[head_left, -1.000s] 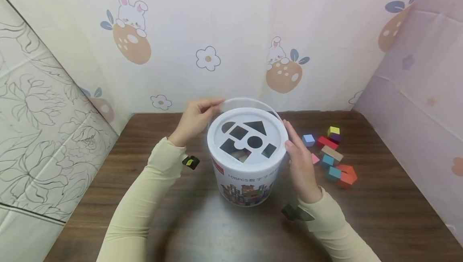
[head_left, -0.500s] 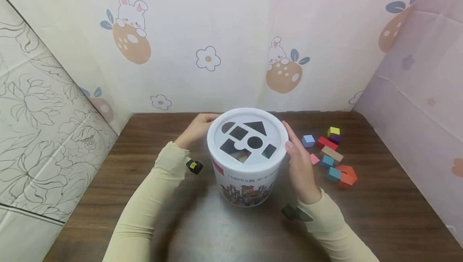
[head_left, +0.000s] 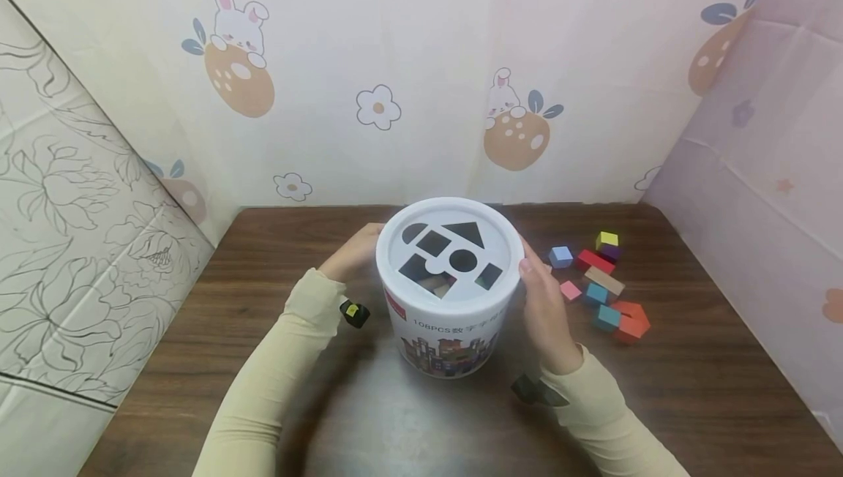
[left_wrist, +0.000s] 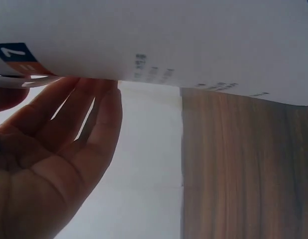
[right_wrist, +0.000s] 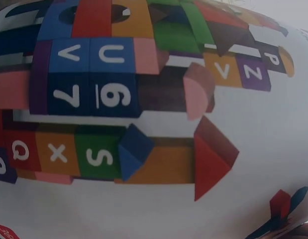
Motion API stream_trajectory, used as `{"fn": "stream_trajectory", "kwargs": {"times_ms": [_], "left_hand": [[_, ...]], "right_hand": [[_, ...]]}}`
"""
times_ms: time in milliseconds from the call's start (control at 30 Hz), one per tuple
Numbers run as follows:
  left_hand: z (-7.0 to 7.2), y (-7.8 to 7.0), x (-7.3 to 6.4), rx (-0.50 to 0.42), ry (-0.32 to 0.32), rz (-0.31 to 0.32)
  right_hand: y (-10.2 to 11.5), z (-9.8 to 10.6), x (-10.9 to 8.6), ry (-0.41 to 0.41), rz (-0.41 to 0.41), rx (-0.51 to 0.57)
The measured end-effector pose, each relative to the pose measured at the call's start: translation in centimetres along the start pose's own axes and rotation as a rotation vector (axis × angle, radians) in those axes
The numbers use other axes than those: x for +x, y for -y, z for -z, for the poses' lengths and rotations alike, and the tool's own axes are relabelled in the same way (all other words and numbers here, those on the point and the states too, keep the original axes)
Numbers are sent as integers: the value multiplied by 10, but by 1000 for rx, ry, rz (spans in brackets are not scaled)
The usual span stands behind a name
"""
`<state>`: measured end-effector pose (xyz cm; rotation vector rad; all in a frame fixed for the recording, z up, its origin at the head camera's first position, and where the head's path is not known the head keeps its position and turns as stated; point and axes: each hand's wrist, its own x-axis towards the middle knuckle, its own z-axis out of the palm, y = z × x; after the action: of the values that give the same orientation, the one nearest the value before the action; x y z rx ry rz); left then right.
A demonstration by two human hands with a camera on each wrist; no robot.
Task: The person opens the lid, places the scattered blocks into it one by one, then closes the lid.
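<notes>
A white toy-block bucket (head_left: 454, 323) stands upright on the table, its side printed with colourful blocks and lettering. Its white lid (head_left: 502, 246) has several shaped holes. My left hand (head_left: 352, 252) holds the bucket's left side, its fingertips mostly hidden behind it. In the left wrist view those fingers (left_wrist: 101, 122) reach to the wall, with a white band (left_wrist: 42, 82) beside the thumb. My right hand (head_left: 548, 309) holds the other side, thumb at the lid's rim and fingers along the wall. Only the printed wall (right_wrist: 158, 209) fills most of the right wrist view.
Right of the bucket lie several loose blocks: a light-blue cube (head_left: 561, 257), a yellow cube (head_left: 608, 241), a red block (head_left: 596, 260), a tan bar (head_left: 604, 281), teal cubes (head_left: 608, 317), an orange piece (head_left: 634, 322) and a pink piece (head_left: 570, 290). A patterned curtain (head_left: 421, 148) hangs behind the table.
The bucket's handle, earlier raised in my left hand, has dropped out of the head view. My left hand has moved down along the bucket's left side. The right hand has barely moved.
</notes>
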<state>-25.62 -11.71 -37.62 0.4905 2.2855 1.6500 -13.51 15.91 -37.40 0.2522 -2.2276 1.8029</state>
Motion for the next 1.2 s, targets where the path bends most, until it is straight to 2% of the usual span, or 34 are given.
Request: {"fn": "stream_trajectory", "kwargs": {"times_ms": [100,200,300,433,600,700,800,900,967,1100,1200], "left_hand": [[1,1,-2,70,-4,-34],[2,1,-4,88,-9,-25],[3,0,-6,91,-39,-8],[3,-9,-12,76,-127,-21],[5,-32,-24,49,-230,-96],[7,-49,-33,83,-259,-178],[9,-66,-44,189,-251,-263],[6,-82,-57,352,-196,-376],[2,-91,-65,464,-148,-483],[-14,-105,-80,640,-58,-668],[-30,-109,-90,725,-8,-758]], "right_hand": [[-1,0,-1,9,11,2],[0,0,-1,15,20,4],[0,0,-1,20,17,8],[0,-1,-1,23,1,18],[-1,-1,-1,33,-11,34],[-1,0,-2,38,-13,46],[-1,-1,-2,42,-14,50],[-1,-1,-2,45,-21,44],[-1,-1,-3,43,-26,40],[0,-2,-4,37,-32,38],[0,-2,-4,38,-34,45]]}}
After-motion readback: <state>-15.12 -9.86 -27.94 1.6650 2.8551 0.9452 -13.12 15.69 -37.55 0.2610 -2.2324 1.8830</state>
